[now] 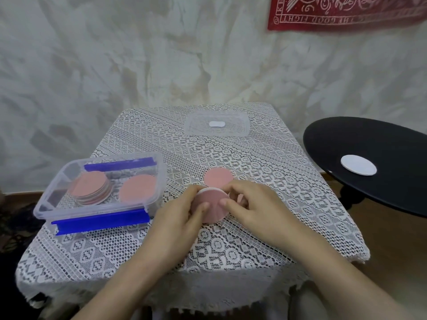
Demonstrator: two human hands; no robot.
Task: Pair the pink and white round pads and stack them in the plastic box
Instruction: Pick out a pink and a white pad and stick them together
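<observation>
left hand | right hand | fingers of both pinching pink-white pad pair | plastic box alongside

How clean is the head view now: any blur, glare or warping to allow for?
Head view: soft even light, no hard shadows; wide-angle stretch at the edges, see the black table; left hand, right hand and held pad slightly blurred.

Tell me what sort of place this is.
Probably a room in a home: a lace tablecloth draped over a small table, a red printed cloth hanging on the mottled wall, a black round side table beside it.
</observation>
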